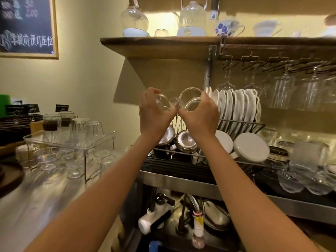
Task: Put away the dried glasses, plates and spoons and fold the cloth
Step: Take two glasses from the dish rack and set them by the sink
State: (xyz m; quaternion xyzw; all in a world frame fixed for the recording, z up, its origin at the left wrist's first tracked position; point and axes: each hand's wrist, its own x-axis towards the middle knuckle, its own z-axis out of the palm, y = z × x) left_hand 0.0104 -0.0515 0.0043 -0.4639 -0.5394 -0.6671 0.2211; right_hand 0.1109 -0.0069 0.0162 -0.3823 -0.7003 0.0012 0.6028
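1. The left hand is gripping the left glass, with fingers curled over its top. The palm is covering the lower wall of the glass.
2. The right hand is gripping the right glass in the same way. Its fingers are hiding the right side of the glass.
3. The two hands are being held close together, with the thumb sides nearly meeting. Whether they are touching cannot be told.
4. A small curved clear piece is showing between the two glasses. Which glass it belongs to is hard to make out.
5. Both glasses are lying tipped over. The round rim of the right glass is facing near, so its long axis is running near to far. The left glass is blurred, and its direction is less certain.
6. Both glasses are being held in the air under the wooden shelf. They are just left of the plates, which are standing on edge in the dish rack.
7. The forearms are partly hiding the metal pots in the lower tier.
8. The hanging stemmed glasses on the far right are blurring and being cut off by the frame edge.
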